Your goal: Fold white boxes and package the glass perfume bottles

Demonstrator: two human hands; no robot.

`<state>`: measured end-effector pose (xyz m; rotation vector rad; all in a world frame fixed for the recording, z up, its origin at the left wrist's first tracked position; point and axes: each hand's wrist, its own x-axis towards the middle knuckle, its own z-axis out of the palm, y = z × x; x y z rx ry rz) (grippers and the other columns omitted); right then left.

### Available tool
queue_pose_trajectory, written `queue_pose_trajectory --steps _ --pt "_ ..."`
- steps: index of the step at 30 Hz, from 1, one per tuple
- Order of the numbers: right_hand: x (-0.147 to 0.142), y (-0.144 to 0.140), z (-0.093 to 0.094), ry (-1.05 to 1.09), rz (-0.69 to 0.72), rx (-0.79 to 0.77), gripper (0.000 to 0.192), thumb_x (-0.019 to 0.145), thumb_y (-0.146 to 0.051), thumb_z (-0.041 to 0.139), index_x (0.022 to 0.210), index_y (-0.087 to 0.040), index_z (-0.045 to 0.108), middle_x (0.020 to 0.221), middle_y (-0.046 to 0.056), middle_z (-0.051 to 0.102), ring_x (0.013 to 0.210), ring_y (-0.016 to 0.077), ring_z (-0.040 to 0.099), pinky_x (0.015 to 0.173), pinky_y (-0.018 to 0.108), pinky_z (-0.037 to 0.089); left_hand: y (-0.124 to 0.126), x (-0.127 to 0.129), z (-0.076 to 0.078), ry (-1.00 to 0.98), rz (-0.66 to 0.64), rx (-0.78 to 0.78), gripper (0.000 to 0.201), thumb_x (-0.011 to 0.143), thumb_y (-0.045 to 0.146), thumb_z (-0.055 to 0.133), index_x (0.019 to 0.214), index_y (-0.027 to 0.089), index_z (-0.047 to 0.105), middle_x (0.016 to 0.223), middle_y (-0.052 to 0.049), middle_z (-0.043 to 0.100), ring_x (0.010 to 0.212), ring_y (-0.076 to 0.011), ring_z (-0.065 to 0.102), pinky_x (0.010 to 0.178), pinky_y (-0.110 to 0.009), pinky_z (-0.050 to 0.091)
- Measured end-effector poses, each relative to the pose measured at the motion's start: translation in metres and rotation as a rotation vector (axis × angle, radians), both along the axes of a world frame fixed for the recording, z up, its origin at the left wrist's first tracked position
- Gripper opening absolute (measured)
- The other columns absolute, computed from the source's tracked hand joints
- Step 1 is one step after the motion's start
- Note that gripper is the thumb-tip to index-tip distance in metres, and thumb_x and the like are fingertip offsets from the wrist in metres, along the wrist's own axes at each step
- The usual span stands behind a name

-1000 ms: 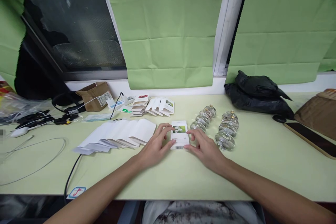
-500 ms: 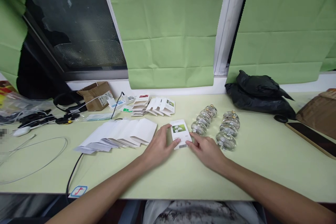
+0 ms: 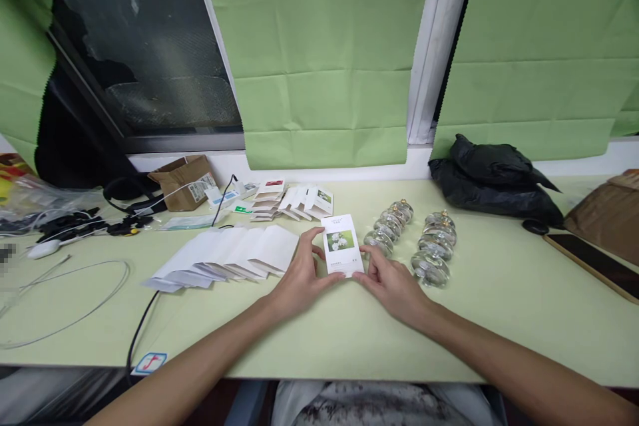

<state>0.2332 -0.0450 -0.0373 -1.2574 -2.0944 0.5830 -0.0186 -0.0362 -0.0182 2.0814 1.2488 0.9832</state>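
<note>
Head view shows me both hands at mid-worktop (image 3: 499, 293): my left hand (image 3: 299, 276) and right hand (image 3: 392, 283) each pinch a lower corner of the small white box (image 3: 341, 245), which tilts up on its near edge. With fingers (image 3: 313, 234) gripping only the corners, I judge it could slip or tip right into the glass jars (image 3: 382, 239) just beside it.
</note>
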Motion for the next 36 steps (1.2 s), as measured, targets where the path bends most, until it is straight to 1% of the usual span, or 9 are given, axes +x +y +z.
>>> queue_pose_trajectory --steps 4,7,9,11,13,15,25,29,36 --pt "0.0001 -0.0003 0.0024 -0.016 0.000 0.000 0.041 0.105 -0.038 0.055 0.143 -0.023 0.047 0.079 -0.003 0.065 0.070 0.0220 0.065 0.061 0.032 0.042 0.0019 -0.0006 -0.0020 -0.066 -0.028 0.025 0.106 0.087 0.037 0.082 0.162 0.038 0.008 0.157 -0.014 0.040 0.109 -0.0221 0.062 0.081 -0.036 0.058" --pt "-0.0006 0.0003 0.0042 -0.029 0.004 0.008 0.030 0.107 -0.035 0.052 0.136 -0.025 0.052 0.079 -0.002 0.066 0.071 0.0219 0.065 0.062 0.031 0.041 0.0012 -0.0004 -0.0025 -0.082 -0.056 -0.030 0.103 0.091 0.036 0.079 0.162 0.038 0.004 0.153 -0.014 0.047 0.107 -0.0220 0.065 0.084 -0.038 0.059" --pt "-0.0010 0.0009 0.0049 -0.031 0.008 0.014 0.026 0.108 -0.033 0.051 0.132 -0.025 0.055 0.080 -0.002 0.067 0.071 0.0219 0.065 0.062 0.031 0.040 0.0003 0.0000 -0.0019 -0.067 -0.079 -0.083 0.085 0.094 0.037 0.075 0.158 0.033 0.019 0.143 -0.012 0.057 0.109 -0.0236 0.067 0.088 -0.041 0.060" --pt "-0.0012 0.0013 0.0054 -0.028 0.010 0.019 0.024 0.108 -0.031 0.050 0.130 -0.025 0.055 0.082 -0.002 0.069 0.072 0.0217 0.066 0.063 0.031 0.040 -0.0003 0.0001 -0.0008 -0.052 -0.087 -0.108 0.059 0.098 0.039 0.070 0.145 0.028 0.036 0.135 -0.010 0.063 0.111 -0.0250 0.068 0.091 -0.042 0.060" --pt "-0.0014 0.0015 0.0057 -0.027 0.009 0.020 0.023 0.108 -0.030 0.050 0.129 -0.025 0.056 0.083 -0.001 0.070 0.072 0.0216 0.066 0.063 0.031 0.040 -0.0002 0.0000 0.0003 -0.038 -0.083 -0.115 0.043 0.101 0.041 0.066 0.135 0.026 0.044 0.129 -0.009 0.066 0.111 -0.0255 0.069 0.092 -0.042 0.060" --pt "-0.0017 0.0015 0.0061 -0.032 0.008 0.016 0.023 0.108 -0.030 0.051 0.130 -0.025 0.055 0.083 -0.001 0.070 0.072 0.0215 0.066 0.063 0.030 0.039 0.0003 -0.0001 0.0011 -0.029 -0.072 -0.119 0.039 0.101 0.042 0.066 0.130 0.026 0.046 0.127 -0.009 0.067 0.110 -0.0257 0.070 0.092 -0.042 0.059" --pt "-0.0031 0.0025 0.0071 -0.052 -0.001 -0.020 0.033 0.108 -0.033 0.048 0.139 -0.024 0.056 0.085 0.001 0.072 0.073 0.0226 0.066 0.066 0.032 0.041 0.0019 0.0001 0.0015 -0.012 0.008 -0.098 0.042 0.099 0.040 0.067 0.133 0.025 0.046 0.125 -0.009 0.069 0.103 -0.0258 0.071 0.086 -0.041 0.058" --pt "-0.0030 0.0023 0.0082 -0.044 -0.009 -0.031 0.040 0.108 -0.033 0.048 0.147 -0.024 0.053 0.085 0.001 0.072 0.074 0.0232 0.066 0.066 0.033 0.041 0.0033 0.0002 0.0016 -0.031 0.004 -0.090 0.051 0.099 0.038 0.068 0.141 0.025 0.042 0.130 -0.010 0.067 0.101 -0.0250 0.071 0.086 -0.041 0.058" --pt "-0.0027 0.0026 0.0073 -0.003 -0.003 -0.054 0.046 0.108 -0.035 0.048 0.153 -0.025 0.046 0.083 -0.001 0.070 0.072 0.0218 0.064 0.065 0.033 0.041 0.0043 0.0010 0.0007 -0.067 0.005 -0.097 0.072 0.093 0.037 0.076 0.151 0.026 0.034 0.138 -0.012 0.061 0.112 -0.0265 0.068 0.088 -0.041 0.058"
